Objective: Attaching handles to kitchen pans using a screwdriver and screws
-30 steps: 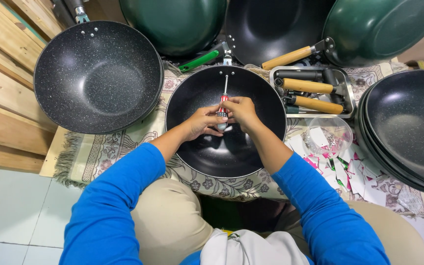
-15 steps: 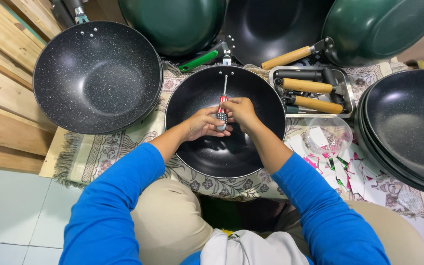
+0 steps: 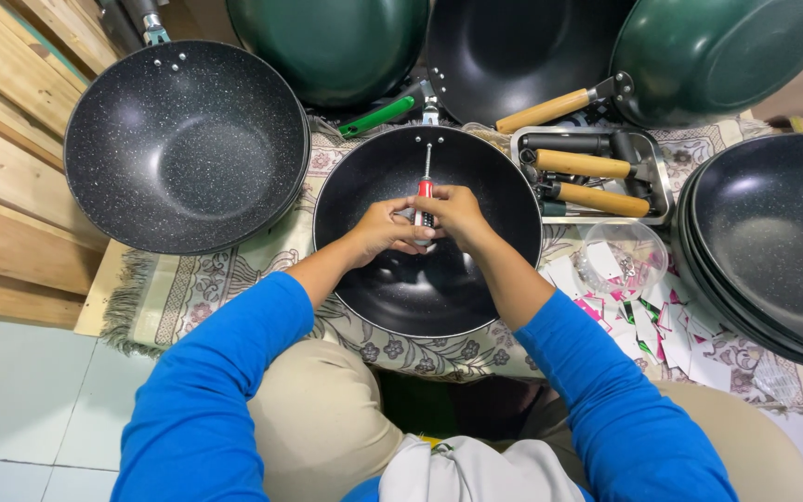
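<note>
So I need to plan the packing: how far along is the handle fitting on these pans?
Looks early. In hand: both hands, left hand and right hand, hold a screwdriver pointed at the far rim of the middle black pan, which shows no handle. Likely left: wooden handles still lie in the metal tray, and the stacked pans show none. Three pans behind already carry handles.

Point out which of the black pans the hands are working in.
The black pan at centre: both hands, left hand and right hand, hold a screwdriver over it.
</note>
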